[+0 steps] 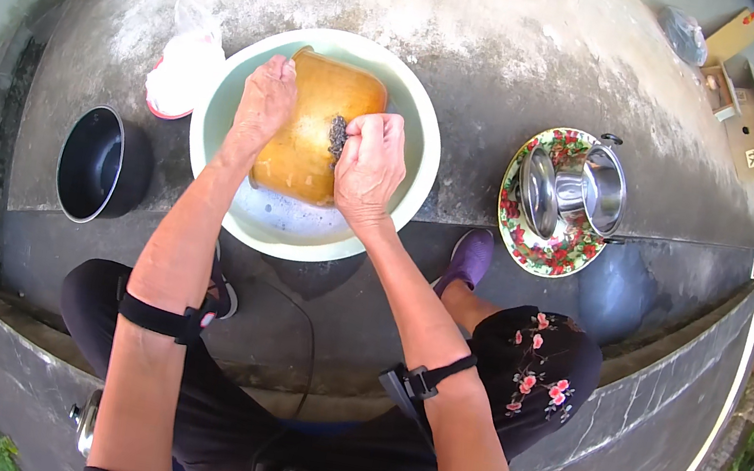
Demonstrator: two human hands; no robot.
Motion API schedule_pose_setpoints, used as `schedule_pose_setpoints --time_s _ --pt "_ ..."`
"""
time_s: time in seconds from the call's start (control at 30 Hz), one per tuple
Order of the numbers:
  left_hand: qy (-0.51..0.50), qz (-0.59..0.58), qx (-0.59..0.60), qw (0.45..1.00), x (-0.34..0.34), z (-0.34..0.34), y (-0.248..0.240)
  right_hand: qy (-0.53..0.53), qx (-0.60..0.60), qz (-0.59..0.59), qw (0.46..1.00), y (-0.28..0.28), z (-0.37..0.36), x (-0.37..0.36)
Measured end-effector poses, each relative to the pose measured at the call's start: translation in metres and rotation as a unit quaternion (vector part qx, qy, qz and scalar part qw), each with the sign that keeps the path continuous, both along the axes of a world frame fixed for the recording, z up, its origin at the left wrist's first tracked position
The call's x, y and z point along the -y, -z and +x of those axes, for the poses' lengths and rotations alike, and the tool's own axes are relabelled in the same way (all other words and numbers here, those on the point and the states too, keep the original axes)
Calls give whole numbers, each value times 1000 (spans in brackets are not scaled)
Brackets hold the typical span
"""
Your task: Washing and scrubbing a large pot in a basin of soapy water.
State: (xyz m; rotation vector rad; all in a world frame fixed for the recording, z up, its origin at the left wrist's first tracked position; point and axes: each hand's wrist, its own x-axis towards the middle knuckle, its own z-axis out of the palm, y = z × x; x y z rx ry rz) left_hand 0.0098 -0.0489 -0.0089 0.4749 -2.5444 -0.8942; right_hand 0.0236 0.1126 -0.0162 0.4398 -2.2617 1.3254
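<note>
Amber-brown pot (pixel 305 150) lies in a pale green basin (pixel 428 155); the left hand (pixel 266 102) clasps its left edge, and the right hand (pixel 370 171) pinches a dark scrubber (pixel 337 138) against its surface

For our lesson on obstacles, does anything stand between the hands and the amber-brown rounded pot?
A dark, tangled scouring pad lies between the right hand and the pot; nothing visible separates the left hand from the pot.
</note>
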Motion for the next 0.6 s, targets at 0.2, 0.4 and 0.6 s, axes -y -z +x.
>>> schedule_pose_setpoints --time_s 0.2,0.4,0.6 --pt "36 -43 8 998 10 21 -8 -67 86 127 986 -5 -69 12" --pt "17 47 18 999 -5 6 -9 -50 206 209 955 2 -130 9" --pt "12 2 -17 1000 10 1 4 -45 -67 57 995 3 -6 3"
